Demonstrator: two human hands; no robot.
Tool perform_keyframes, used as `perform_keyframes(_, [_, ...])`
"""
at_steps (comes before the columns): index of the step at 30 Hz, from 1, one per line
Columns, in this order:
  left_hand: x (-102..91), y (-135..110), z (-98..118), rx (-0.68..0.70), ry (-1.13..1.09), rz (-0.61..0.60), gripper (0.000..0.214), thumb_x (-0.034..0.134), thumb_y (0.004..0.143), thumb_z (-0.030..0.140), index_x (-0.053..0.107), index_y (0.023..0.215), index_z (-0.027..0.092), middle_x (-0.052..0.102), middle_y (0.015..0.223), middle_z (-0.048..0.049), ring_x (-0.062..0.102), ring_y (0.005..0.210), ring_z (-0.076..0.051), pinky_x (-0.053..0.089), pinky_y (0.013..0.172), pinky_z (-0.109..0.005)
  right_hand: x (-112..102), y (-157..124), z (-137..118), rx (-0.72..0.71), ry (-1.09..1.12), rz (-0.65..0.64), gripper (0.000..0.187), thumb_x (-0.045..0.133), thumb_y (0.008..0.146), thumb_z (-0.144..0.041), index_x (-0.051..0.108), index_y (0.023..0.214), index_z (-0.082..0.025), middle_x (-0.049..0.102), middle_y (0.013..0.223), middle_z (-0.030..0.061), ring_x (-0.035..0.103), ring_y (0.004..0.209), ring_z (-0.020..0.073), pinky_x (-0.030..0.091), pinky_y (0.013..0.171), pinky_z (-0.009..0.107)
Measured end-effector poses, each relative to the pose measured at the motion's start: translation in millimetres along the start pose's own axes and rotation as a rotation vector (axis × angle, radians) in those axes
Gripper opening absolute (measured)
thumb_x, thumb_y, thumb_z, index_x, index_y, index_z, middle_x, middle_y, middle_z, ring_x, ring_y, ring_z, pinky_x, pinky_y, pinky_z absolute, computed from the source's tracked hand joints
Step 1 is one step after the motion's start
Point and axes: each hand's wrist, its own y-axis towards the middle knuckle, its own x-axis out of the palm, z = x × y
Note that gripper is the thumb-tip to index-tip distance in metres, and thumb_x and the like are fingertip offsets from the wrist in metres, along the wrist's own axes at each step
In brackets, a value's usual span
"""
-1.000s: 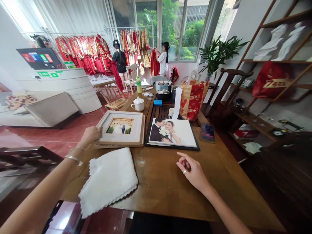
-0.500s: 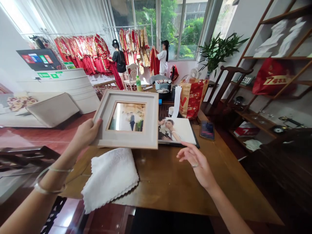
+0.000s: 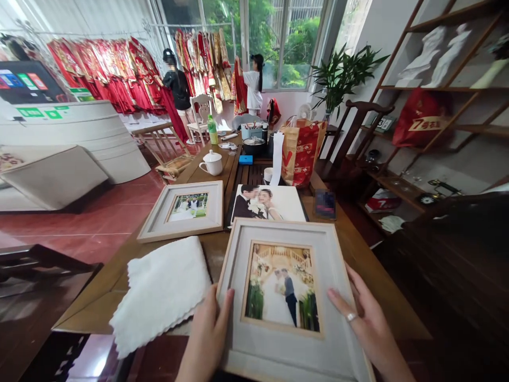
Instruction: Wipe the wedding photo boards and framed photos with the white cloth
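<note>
head: fingers (image 3: 339, 302) on framed photo (image 3: 281, 289)

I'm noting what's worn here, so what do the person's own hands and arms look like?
The right hand wears a slim silver-coloured metal ring; the left hand shows no ring. Both are gloveless, with no sleeves, cables or markings in view.

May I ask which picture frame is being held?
The nearer frame, held between the left hand and right hand; the other frame lies on the table.
</note>
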Motion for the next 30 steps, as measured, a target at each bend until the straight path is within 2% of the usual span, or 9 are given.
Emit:
perform_keyframes(3, [6.6,-16,-9,-0.010,0.055,-0.070,0.039,0.035,0.089,0.055,0.053,0.096,0.021,0.069,0.086,-0.0073,0.065,0.082,-0.025,0.048,0.074,-0.033,-11,3,17,0.017,-0.131,-0.048,0.068,0.060,0.079,-0.051,0.040,0.137,-0.023,0.054,0.139,0.0088,0.052,0.126,0.0278,0.045,0.103,0.038])
perform_keyframes(6, [4.1,-19,-9,-0.011,0.212,-0.072,0.039,0.031,0.090,0.052,0.052,0.096,0.019,0.068,0.095,-0.0125,0.065,0.094,-0.028,0.048,0.078,-0.034,-17,12,25,0.032,-0.313,-0.096,0.062,0.056,0.080,-0.052,0.043,0.134,-0.025,0.058,0.134,0.0077,0.055,0.123,0.0280,0.047,0.099,0.039])
perform_keyframes(8, [0.3,-16,-3,-0.016,0.370,-0.105,0.035,0.027,0.092,0.046,0.050,0.092,0.019,0.068,0.088,-0.0132,0.066,0.091,-0.030,0.047,0.075,-0.036,-18,19,25,0.009,-0.458,-0.128,0.055,0.054,0.080,-0.051,0.046,0.129,-0.027,0.065,0.125,0.0064,0.059,0.117,0.0285,0.049,0.094,0.039])
perform_keyframes(11, [-5.3,-8,11,-0.008,0.604,-0.223,0.030,0.023,0.096,0.034,0.047,0.085,0.020,0.067,0.077,-0.0107,0.067,0.082,-0.031,0.046,0.069,-0.036,-19,28,19,-0.039,-0.661,-0.175,0.040,0.047,0.084,-0.048,0.051,0.119,-0.028,0.071,0.108,0.0058,0.064,0.106,0.0294,0.049,0.087,0.040])
perform_keyframes(14, [-8.2,0,22,-0.004,0.779,-0.275,0.028,0.027,0.097,0.031,0.049,0.084,0.019,0.068,0.076,-0.0104,0.068,0.079,-0.032,0.045,0.066,-0.037,-18,37,12,-0.081,-0.754,-0.252,0.031,0.043,0.087,-0.044,0.050,0.112,-0.028,0.072,0.100,0.0053,0.066,0.097,0.0293,0.049,0.081,0.039])
perform_keyframes(18, [-8.0,7,28,0.007,0.876,-0.281,0.031,0.030,0.098,0.032,0.053,0.083,0.018,0.069,0.075,-0.0109,0.068,0.078,-0.032,0.044,0.064,-0.036,-16,45,6,-0.127,-0.784,-0.287,0.028,0.041,0.088,-0.041,0.049,0.111,-0.027,0.072,0.096,0.0053,0.068,0.090,0.0287,0.049,0.076,0.037])
perform_keyframes(25, [-5.5,10,29,-0.008,0.914,-0.243,0.033,0.031,0.099,0.035,0.055,0.084,0.018,0.068,0.073,-0.0105,0.069,0.077,-0.032,0.042,0.060,-0.033,-14,52,6,-0.256,-0.733,-0.204,0.033,0.050,0.085,-0.041,0.058,0.111,-0.022,0.071,0.097,0.0079,0.068,0.087,0.0267,0.053,0.075,0.036])
perform_keyframes(28, [-2.6,11,27,-0.013,0.914,-0.223,0.033,0.031,0.099,0.037,0.054,0.084,0.019,0.068,0.071,-0.0095,0.069,0.075,-0.032,0.041,0.058,-0.032,-11,57,18,-0.301,-0.533,-0.142,0.043,0.056,0.082,-0.040,0.056,0.120,-0.020,0.064,0.117,0.0112,0.064,0.102,0.0262,0.055,0.082,0.036])
perform_keyframes(30, [-1.0,9,26,-0.014,0.903,-0.206,0.033,0.031,0.098,0.039,0.053,0.083,0.020,0.067,0.071,-0.0089,0.068,0.074,-0.032,0.040,0.057,-0.032,-8,60,27,-0.296,-0.359,-0.103,0.050,0.059,0.080,-0.040,0.053,0.126,-0.021,0.052,0.134,0.0121,0.054,0.122,0.0268,0.052,0.092,0.037])
